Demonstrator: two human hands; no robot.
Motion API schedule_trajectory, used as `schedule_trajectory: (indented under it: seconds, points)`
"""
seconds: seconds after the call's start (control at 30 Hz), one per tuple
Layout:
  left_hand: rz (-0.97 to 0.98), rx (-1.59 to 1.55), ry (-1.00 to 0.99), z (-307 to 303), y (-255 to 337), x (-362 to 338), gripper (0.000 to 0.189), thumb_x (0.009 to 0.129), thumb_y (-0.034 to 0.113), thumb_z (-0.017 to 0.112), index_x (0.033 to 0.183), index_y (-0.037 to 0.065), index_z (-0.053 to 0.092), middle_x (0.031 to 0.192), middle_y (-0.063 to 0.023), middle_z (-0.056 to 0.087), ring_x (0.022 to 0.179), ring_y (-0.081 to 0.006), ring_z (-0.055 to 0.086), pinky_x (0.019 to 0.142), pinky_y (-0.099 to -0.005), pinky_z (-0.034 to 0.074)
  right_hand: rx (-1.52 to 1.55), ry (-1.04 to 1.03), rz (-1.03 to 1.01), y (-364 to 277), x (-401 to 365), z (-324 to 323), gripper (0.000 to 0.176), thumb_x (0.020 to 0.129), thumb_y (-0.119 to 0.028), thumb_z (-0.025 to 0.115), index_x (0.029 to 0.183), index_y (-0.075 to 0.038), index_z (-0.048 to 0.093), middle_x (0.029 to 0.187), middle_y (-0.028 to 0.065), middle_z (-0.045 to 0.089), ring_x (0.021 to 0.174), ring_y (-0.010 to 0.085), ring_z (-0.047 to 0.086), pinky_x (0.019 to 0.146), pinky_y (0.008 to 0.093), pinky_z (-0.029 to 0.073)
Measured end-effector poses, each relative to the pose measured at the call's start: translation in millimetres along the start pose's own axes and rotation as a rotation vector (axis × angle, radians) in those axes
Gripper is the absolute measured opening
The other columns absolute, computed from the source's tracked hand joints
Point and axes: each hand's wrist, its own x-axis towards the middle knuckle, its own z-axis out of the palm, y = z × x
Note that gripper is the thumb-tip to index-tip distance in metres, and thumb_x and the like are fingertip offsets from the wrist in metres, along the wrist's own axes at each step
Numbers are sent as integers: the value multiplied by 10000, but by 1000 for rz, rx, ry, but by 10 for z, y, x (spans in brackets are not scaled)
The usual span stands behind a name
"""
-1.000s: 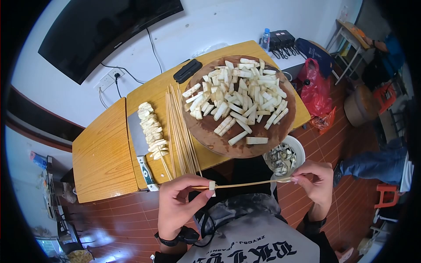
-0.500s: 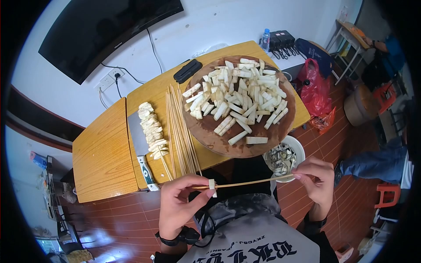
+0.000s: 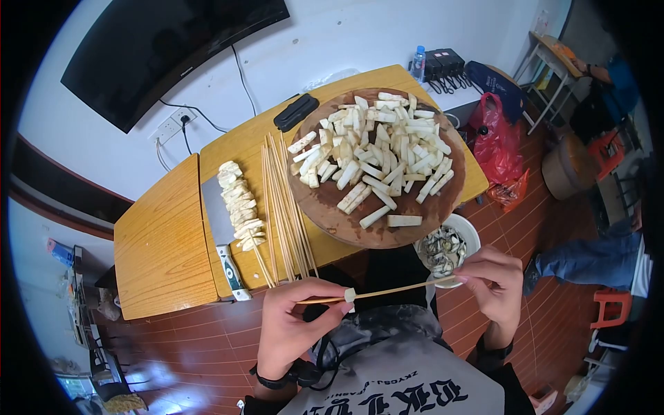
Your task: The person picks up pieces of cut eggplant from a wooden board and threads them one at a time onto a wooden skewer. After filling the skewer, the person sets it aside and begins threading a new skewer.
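My left hand [image 3: 294,315] pinches a pale cut piece [image 3: 350,295] that sits on a thin wooden skewer [image 3: 398,288]. The skewer's other end is between the fingers of my right hand [image 3: 492,283]. Beyond my hands, a round wooden board [image 3: 315,207] bears a heap of pale cut sticks [image 3: 377,149]. Left of it lies a bundle of bare skewers [image 3: 282,214]. Skewered pale pieces [image 3: 238,204] rest on the blade of a cleaver [image 3: 230,270] with a green and white handle.
A white bucket [image 3: 472,238] with scraps stands below the board's right side. A black case [image 3: 296,113] lies on the yellow table [image 3: 166,242]. Red bags [image 3: 499,142] and a stool [image 3: 610,308] are at right. Another person's arm [image 3: 595,71] shows at upper right.
My left hand and the pale piece have moved a little to the right along the skewer. My right hand has shifted slightly left, closer to it.
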Motion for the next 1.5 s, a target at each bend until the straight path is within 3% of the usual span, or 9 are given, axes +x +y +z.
schedule_trajectory:
  seconds: [0.33, 0.43, 0.83, 1.03, 1.5]
  points:
    - [109, 294, 0, -1, 76, 61, 239, 745, -75, 803, 957, 33, 796, 896, -103, 772, 816, -177, 725, 735, -282, 547, -32, 30, -52, 3, -2, 4, 162, 684, 33, 764, 845, 14, 771, 738, 109, 696, 686, 229, 634, 629, 332, 469]
    - [118, 345, 11, 18, 103, 56, 256, 725, -115, 787, 946, 15, 791, 890, -98, 766, 818, -172, 708, 760, -276, 532, -46, 32, -51, 4, -12, 22, 162, 682, 33, 757, 841, 9, 772, 739, 103, 695, 687, 231, 631, 633, 336, 469]
    - [129, 577, -17, 2, 130, 67, 287, 684, -45, 836, 944, 76, 814, 824, -64, 754, 822, -186, 670, 741, -306, 528, -83, 8, -123, 1, -2, 71, 211, 660, 65, 699, 846, -19, 753, 773, 88, 687, 675, 262, 625, 636, 361, 469]
    - [227, 766, -46, 13, 153, 88, 256, 674, 25, 860, 914, 100, 811, 804, -56, 737, 834, -217, 659, 726, -329, 531, -114, 0, -189, -13, 13, 114, 217, 640, 67, 700, 837, -17, 737, 759, 81, 667, 647, 270, 612, 616, 374, 439]
    - [297, 652, -81, 167, 143, 121, 275, 646, -12, 823, 905, 69, 786, 829, -57, 737, 857, -241, 652, 755, -345, 537, -74, -31, -171, -84, 16, 174, 186, 668, 56, 735, 839, -14, 732, 775, 84, 666, 652, 267, 614, 626, 368, 437]
